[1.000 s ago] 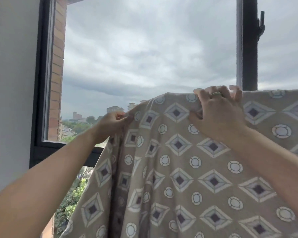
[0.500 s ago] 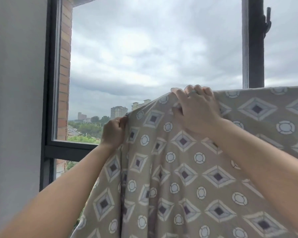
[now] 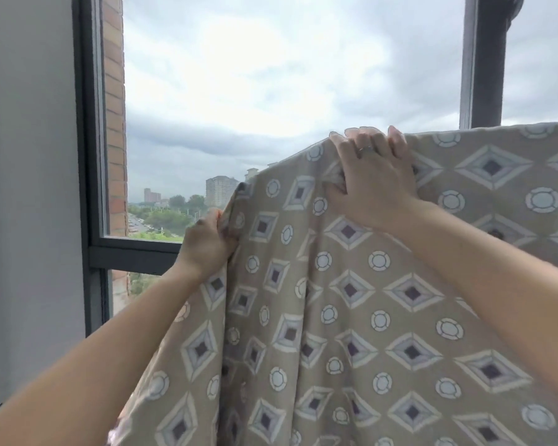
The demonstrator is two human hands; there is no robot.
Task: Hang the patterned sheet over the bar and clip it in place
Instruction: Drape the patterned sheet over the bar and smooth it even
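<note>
the single head-worn camera looked forward and slightly up, close to the raised sheet (image 3: 351, 284), facing the window (image 3: 271, 91) and sky beyond.

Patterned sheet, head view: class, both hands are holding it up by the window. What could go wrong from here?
1. The left hand grips the patterned sheet at its side edge, lower than the right hand at the top fold, so the cloth slopes and might hang unevenly or slide sideways.
2. Both hands are busy and no clip is in view; freeing one hand to fetch a clip could let the sheet slip.
</note>
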